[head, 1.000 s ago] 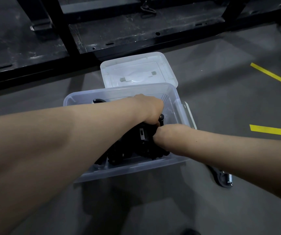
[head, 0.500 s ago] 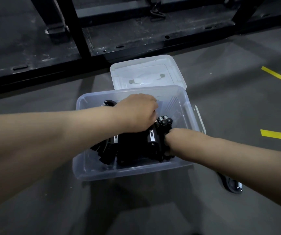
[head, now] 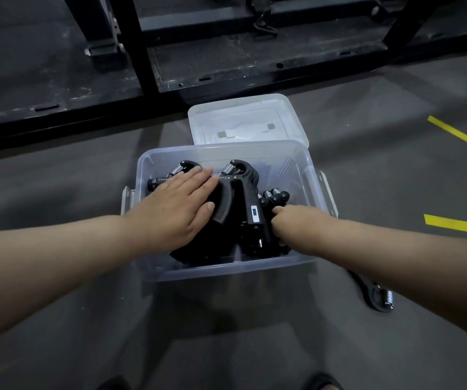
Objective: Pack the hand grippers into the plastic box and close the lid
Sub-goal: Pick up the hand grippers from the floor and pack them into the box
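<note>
A dull grey floor (head: 57,192) carries everything here, with a black steel frame (head: 226,66) running along its far side. On it stands the plastic box (head: 226,270), a clear, soft-cornered tub whose translucent walls let the dark load show through; grey latch tabs stick out at both ends. Its lid (head: 247,119), frosted white with a flat recessed handle, lies flat on the floor just behind the box, presumably parked there so the opening is free for loading. Inside, the hand grippers (head: 243,198) form a tangled black heap of curved matte handles and bright coiled steel springs, rising close to the rim. The left hand (head: 178,209) lies open and flat on the pile, fingers spread, apparently pressing it down so the lid can seat. The right hand (head: 294,223) reaches into the right end, curled among the handles; whether it grips one I cannot tell. One more gripper (head: 375,296) lies on the floor just outside the box's near right corner, not yet packed.
</note>
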Available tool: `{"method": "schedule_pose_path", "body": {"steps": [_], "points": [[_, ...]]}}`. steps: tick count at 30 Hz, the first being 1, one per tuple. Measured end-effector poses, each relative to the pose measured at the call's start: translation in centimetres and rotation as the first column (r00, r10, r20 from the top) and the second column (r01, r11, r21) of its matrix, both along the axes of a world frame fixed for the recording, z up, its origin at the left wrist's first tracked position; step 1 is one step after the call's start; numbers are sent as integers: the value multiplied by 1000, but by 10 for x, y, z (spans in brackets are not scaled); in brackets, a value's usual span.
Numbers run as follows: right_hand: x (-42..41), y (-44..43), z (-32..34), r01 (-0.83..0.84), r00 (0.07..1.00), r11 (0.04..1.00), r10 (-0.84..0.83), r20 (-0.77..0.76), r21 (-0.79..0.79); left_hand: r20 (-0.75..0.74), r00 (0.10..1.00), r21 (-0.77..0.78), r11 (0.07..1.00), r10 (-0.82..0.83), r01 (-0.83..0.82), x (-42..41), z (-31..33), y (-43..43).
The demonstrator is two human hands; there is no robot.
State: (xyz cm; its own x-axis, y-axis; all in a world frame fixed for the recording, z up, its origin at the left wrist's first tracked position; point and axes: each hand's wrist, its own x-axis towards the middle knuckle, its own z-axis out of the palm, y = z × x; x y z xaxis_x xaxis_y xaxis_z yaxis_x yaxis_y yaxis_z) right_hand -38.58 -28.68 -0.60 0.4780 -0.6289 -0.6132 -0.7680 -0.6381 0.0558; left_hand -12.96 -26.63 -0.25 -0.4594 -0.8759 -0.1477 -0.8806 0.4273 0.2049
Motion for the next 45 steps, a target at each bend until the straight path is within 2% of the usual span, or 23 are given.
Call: {"method": "schedule_pose_path", "body": {"steps": [7,9,12,15,17,19,21,22,24,25,26,27,28,30,32,35,38,41,43,45], "points": [[9,-6,1,12,999,998,-10,-40,67,-2,1000,-55,998,-4,3,5,6,8],[4,-3,2,-13,999,999,14,-37,33,11,1000,-71,997,16,-15,13,5,10],[1,0,4,-97,982,995,101,-162,31,10,999,-53,998,34,-33,18,1,12],[0,-4,9,-51,991,995,62,-119,86,15,998,-81,995,53,-51,15,-1,13],[-10,-5,17,-6,998,994,-1,64,105,5,999,-96,994,53,-53,15,-2,13],[-31,2,23,21,938,1000,-20,346,1,3,999,-111,992,53,-52,16,-4,13],[-58,15,24,100,774,981,27,632,-164,-12,999,-111,993,42,-43,16,-5,11],[-73,24,23,195,676,958,22,736,-208,-19,999,-108,993,39,-40,16,-6,10],[-107,43,9,490,522,858,-149,840,-153,-29,999,-105,994,39,-42,16,-8,8],[-124,50,-3,631,456,771,-279,845,-86,-38,998,-105,994,40,-44,16,-9,8],[-140,55,-16,736,428,676,-433,793,-29,-46,998,-107,993,43,-47,16,-9,9],[-155,59,-30,799,445,601,-598,667,6,-51,998,-111,993,43,-49,16,-9,9],[-166,64,-42,829,488,559,-739,465,18,-51,998,-117,992,40,-46,16,-8,9],[-180,74,-60,815,576,579,-814,80,27,-51,998,-119,992,30,-36,14,-6,8],[-184,83,-70,785,619,617,-782,-68,49,-56,998,-99,994,35,-40,10,-5,8],[-182,88,-80,782,623,621,-781,-39,49,-48,997,-98,993,57,-61,1,-5,9],[-182,85,-82,738,673,671,-739,22,-75,-8,997,-117,990,75,-75,-4,-2,11],[-181,79,-77,722,687,672,-723,64,-165,7,998,-108,992,70,-69,-4,2,13],[-182,79,-76,702,708,691,-703,65,-170,-16,996,-86,993,83,-84,-1,4,14],[-185,81,-78,735,678,672,-726,119,-90,-14,994,-105,989,105,-106,4,4,17]]}}
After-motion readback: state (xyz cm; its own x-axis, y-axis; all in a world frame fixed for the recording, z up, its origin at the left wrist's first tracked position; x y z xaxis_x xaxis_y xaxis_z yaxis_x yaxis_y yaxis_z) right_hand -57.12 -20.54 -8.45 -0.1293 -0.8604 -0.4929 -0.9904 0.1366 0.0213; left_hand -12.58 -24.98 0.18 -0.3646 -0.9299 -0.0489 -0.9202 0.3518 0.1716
